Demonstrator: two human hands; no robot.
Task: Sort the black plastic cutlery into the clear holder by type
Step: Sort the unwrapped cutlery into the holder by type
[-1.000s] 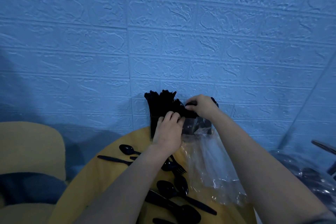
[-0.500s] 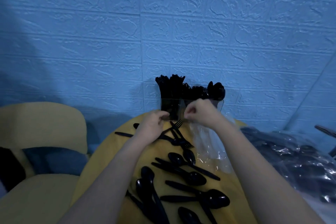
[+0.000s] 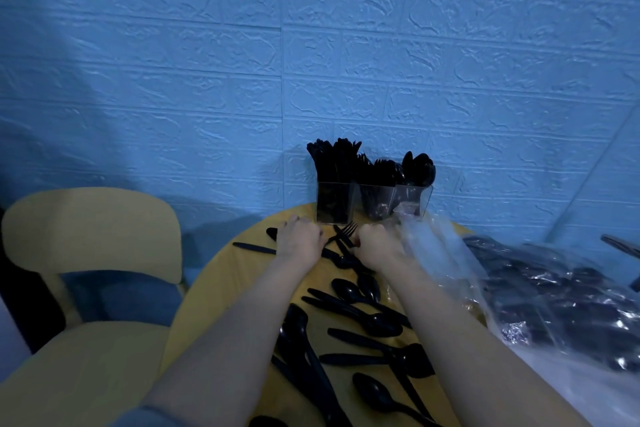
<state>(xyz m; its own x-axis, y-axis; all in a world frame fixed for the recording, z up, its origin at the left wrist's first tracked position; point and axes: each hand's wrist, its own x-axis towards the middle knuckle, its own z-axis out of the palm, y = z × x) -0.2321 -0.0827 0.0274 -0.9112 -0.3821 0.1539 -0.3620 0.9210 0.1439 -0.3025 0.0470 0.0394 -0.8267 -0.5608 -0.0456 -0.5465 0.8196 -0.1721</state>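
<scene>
The clear holder stands at the table's far edge against the wall, its three compartments packed with black cutlery; spoon bowls show in the right one. Just in front of it, two black forks lie crossed on the yellow table. My left hand is curled over the handle end of one fork. My right hand is curled round the handle of the other. Several loose black spoons and other pieces lie between my forearms, and a knife lies left of my left hand.
A clear plastic bag trails from the holder along my right arm. More bagged black cutlery is piled at the right. A yellow chair stands left of the table. The blue brick-pattern wall is right behind the holder.
Both hands have come down from the top of the holder to the table in front of it, onto the two forks. My view has widened over the table.
</scene>
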